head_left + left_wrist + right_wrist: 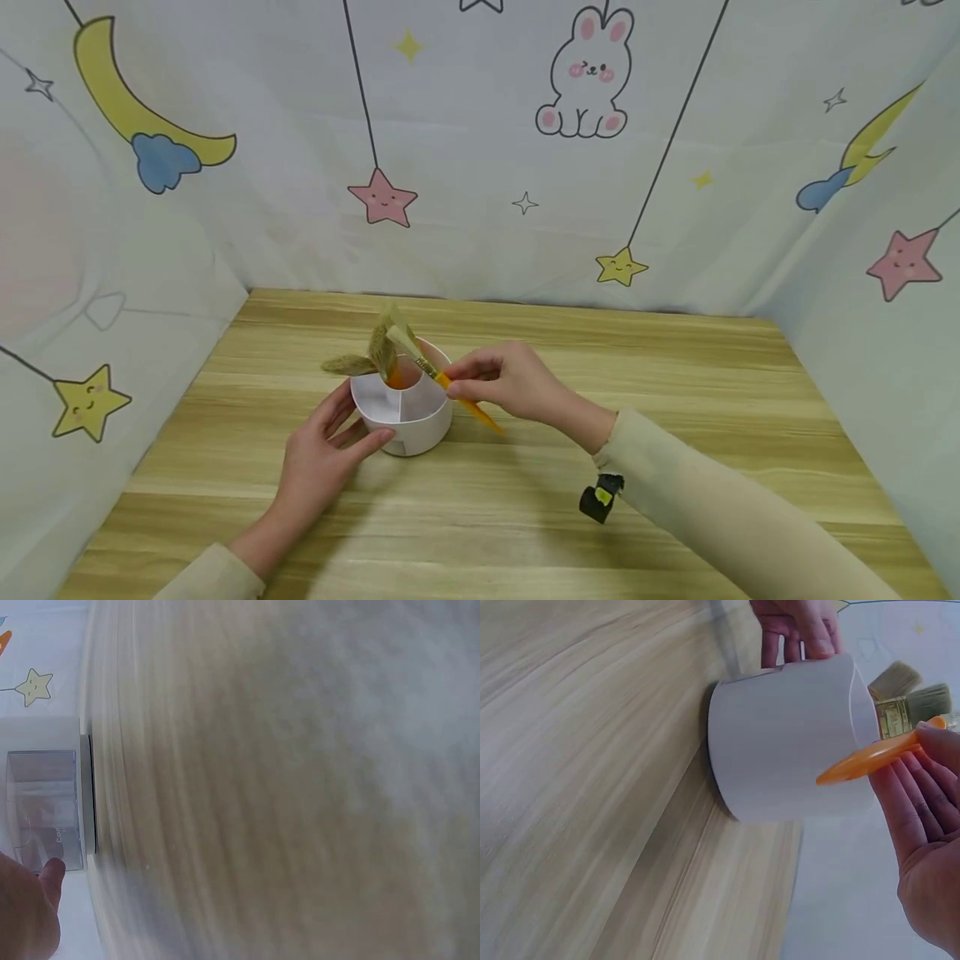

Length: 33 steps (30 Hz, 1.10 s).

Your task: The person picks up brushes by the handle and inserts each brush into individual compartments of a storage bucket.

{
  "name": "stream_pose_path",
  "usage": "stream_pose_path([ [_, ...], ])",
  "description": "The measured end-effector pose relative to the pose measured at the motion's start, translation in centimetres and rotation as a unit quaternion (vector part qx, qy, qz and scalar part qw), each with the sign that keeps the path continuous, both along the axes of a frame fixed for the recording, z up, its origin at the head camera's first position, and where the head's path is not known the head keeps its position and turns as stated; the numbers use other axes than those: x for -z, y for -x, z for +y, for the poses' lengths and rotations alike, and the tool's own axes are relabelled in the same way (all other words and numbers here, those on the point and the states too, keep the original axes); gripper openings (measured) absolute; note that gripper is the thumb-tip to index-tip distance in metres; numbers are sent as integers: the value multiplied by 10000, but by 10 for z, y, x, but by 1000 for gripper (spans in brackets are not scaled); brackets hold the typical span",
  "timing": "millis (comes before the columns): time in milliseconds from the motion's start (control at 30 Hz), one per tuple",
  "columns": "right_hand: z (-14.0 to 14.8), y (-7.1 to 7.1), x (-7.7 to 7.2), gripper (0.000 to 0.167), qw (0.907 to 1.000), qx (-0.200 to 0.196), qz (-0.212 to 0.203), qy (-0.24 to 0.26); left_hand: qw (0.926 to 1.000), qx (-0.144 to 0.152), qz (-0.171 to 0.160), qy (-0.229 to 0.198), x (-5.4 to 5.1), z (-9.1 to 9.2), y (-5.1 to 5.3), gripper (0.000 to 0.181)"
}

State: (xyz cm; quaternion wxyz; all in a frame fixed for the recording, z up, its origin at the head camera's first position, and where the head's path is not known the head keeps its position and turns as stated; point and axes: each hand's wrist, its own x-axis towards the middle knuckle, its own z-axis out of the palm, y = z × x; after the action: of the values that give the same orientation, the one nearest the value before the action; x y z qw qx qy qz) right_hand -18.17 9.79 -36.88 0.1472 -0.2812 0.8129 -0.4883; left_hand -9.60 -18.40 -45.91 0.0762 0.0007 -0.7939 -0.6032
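Observation:
A white round desk organizer (423,437) with divided compartments stands upright on the wooden table. My left hand (318,458) grips it from the left, thumb at the front and fingers around the side. In the left wrist view, the thumb lies by a clear drawer front (45,802). My right hand (513,383) pinches a paintbrush (468,406) by its orange handle, held slanted over the organizer's right rim with bristles up to the left. Several other bristle brushes (930,703) stand in the organizer, their heads leaning out. Their handles are mostly hidden.
The wood-grain table (675,383) extends around the organizer. White cloth walls (480,167) printed with stars, moons and a rabbit enclose its back and sides. A small black device (600,497) with a yellow patch hangs by the right wrist.

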Motion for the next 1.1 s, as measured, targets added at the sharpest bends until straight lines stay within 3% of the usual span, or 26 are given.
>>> stream_pose_path([
  [167,-12,5,-4,24,9945,81,-939,454,10000,-8,-51,75,-2,0,0,89],
  [300,-23,8,-5,26,9889,207,-1253,777,9999,-11,-87,98,-2,0,0,89],
  [833,-49,13,-5,29,9674,1038,-1253,1939,10000,29,-34,59,-3,0,1,89],
  [1100,-53,15,0,30,9683,1251,-919,1958,9999,13,-84,105,-2,0,1,90],
])
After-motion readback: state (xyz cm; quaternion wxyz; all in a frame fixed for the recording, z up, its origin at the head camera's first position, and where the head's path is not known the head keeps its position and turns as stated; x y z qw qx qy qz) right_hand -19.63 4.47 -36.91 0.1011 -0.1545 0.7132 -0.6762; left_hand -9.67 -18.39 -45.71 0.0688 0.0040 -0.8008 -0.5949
